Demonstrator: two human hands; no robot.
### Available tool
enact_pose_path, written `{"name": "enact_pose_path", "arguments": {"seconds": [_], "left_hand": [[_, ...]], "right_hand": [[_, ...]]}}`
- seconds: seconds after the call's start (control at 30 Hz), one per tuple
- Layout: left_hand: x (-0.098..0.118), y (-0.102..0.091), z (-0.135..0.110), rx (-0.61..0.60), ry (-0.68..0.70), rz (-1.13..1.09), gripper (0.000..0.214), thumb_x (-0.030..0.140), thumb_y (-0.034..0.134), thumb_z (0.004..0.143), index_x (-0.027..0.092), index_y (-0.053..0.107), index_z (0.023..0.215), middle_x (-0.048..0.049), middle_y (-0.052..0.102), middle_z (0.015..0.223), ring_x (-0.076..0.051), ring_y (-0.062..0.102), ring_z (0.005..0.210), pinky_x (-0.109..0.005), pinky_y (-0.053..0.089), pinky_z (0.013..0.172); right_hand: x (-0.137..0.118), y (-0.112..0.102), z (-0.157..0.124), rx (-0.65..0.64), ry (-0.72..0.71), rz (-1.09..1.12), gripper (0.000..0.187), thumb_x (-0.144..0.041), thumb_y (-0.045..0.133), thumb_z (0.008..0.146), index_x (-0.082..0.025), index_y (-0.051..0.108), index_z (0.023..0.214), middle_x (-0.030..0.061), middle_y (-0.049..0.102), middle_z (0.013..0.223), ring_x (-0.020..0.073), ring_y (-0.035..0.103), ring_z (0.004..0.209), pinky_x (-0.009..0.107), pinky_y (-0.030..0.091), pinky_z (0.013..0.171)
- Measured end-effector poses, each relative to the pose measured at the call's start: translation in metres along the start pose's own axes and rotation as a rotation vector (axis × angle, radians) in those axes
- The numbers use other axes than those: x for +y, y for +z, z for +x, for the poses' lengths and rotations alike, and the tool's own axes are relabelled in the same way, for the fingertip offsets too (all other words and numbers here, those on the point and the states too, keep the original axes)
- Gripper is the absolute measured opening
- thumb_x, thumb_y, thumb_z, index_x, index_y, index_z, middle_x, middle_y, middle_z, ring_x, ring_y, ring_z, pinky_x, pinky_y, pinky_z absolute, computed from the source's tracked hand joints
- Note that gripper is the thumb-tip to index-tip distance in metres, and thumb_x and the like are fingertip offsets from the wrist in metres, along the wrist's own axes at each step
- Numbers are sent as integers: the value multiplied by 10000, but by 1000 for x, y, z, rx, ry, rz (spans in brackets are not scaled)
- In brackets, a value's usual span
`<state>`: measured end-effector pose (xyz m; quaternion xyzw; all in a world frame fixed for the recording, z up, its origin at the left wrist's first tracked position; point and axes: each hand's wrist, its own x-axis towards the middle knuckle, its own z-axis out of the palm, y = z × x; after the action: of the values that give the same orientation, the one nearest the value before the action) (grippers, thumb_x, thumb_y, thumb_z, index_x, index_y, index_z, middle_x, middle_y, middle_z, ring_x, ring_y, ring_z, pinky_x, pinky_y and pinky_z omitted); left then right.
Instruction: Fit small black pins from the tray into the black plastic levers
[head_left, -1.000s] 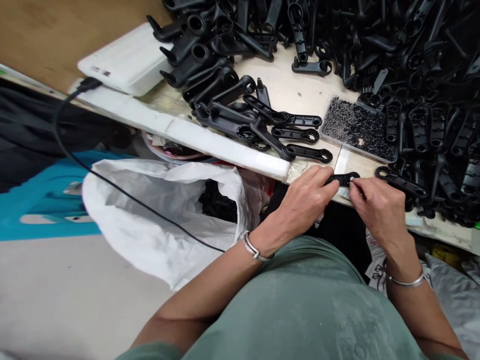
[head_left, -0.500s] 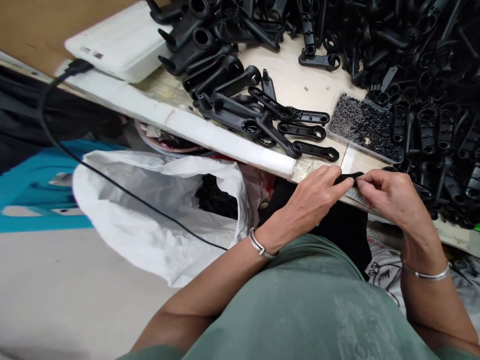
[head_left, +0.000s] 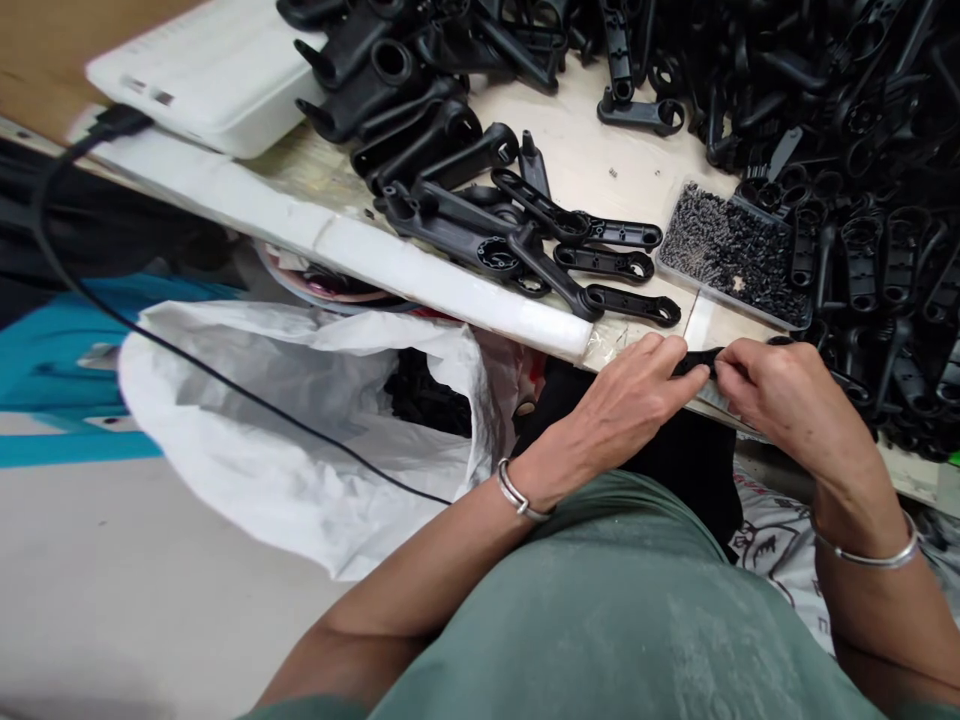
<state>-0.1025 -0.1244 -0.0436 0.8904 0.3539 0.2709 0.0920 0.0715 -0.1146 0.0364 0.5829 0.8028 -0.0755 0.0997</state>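
Note:
Between my two hands, at the front edge of the table, is a black plastic crank-like arm (head_left: 697, 362), mostly covered by my fingers. My left hand (head_left: 637, 395) grips its left end, thumb and fingers closed. At its right end my right hand (head_left: 787, 400) is closed in a pinch; whether a small part sits between those fingertips is hidden. Just beyond lie more black arms (head_left: 634, 303) with a ring at one end. A clear plastic box (head_left: 731, 255) holds small metal springs and small black pieces, beyond my right hand.
Heaps of black plastic parts (head_left: 825, 90) cover the back and right of the table. A white device (head_left: 217, 85) with a black cable (head_left: 247, 375) stands at left. Below the padded table edge (head_left: 450, 280) hangs an open white sack (head_left: 300, 500) with black parts inside.
My right hand has pressed slightly closer over the black arm, and its fingers have curled further. The left hand keeps its hold. The view has shifted a little.

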Motion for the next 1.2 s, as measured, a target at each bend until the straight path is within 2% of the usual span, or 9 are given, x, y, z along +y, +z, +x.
{"name": "enact_pose_path", "arguments": {"seconds": [0.17, 0.33, 0.47, 0.57, 0.67, 0.77, 0.87, 1.03, 1.2], "left_hand": [[-3, 1, -1, 53, 35, -18, 402, 204, 226, 1064, 151, 624, 1058, -73, 566, 973, -189, 477, 891, -304, 432, 791], [-5, -1, -1, 30, 32, -43, 384, 166, 241, 1051, 154, 624, 1035, -70, 559, 975, -190, 474, 887, -306, 429, 790], [-3, -8, 2, -70, 19, -8, 344, 131, 278, 1031, 176, 616, 1072, -71, 545, 979, -198, 463, 874, -315, 432, 788], [1, -17, 7, -124, 30, 46, 321, 115, 309, 1018, 172, 618, 1078, -71, 525, 941, -205, 455, 849, -317, 421, 761], [3, -25, 13, -166, 45, 92, 306, 102, 337, 1005, 163, 631, 1064, -67, 510, 900, -204, 455, 819, -312, 402, 720], [2, -26, 14, -195, 42, 98, 289, 112, 366, 1001, 159, 648, 1045, -69, 511, 887, -204, 456, 800, -314, 397, 700], [0, -16, 9, -144, 20, 56, 318, 109, 353, 1002, 175, 656, 1073, -75, 527, 921, -205, 469, 829, -313, 422, 730], [2, 4, -2, -7, -72, -101, 416, 71, 308, 984, 226, 594, 1242, -63, 523, 1034, -185, 499, 940, -289, 476, 816], [8, 7, -3, 24, -72, -115, 452, 38, 336, 935, 247, 557, 1269, -57, 504, 1081, -176, 506, 973, -283, 502, 830]], "right_hand": [[-24, -5, -5, 4, -37, -313, 216, -32, 454, 850, -120, 647, 811, 115, 637, 610, 216, 564, 513, 321, 262, 535], [-29, -8, -1, 4, -21, -298, 261, 8, 452, 810, -127, 674, 821, 117, 658, 627, 213, 586, 535, 314, 250, 516], [-5, -1, -2, 10, 29, 108, 232, -147, 518, 883, -163, 659, 699, 49, 651, 579, 154, 568, 514, 288, 344, 558], [11, 9, -11, 159, 179, 486, 221, -221, 550, 894, -185, 686, 725, -4, 660, 575, 127, 609, 534, 255, 429, 613], [17, 18, -26, 289, 348, 702, 181, -303, 600, 881, -192, 716, 797, -10, 680, 614, 127, 641, 556, 253, 485, 620], [17, 27, -39, 270, 395, 865, 221, -378, 646, 862, -185, 712, 779, 3, 682, 627, 125, 634, 536, 259, 518, 578], [13, 38, -45, 269, 427, 1144, 280, -447, 708, 818, -167, 715, 836, 29, 714, 690, 129, 644, 537, 274, 562, 547], [3, 56, -43, 345, 477, 1574, 605, -466, 784, 763, -177, 607, 1264, 62, 766, 898, 187, 744, 723, 337, 645, 655], [1, 60, -35, 422, 436, 1745, 547, -407, 811, 747, -187, 622, 1210, 48, 768, 944, 193, 764, 795, 334, 655, 752]]}}
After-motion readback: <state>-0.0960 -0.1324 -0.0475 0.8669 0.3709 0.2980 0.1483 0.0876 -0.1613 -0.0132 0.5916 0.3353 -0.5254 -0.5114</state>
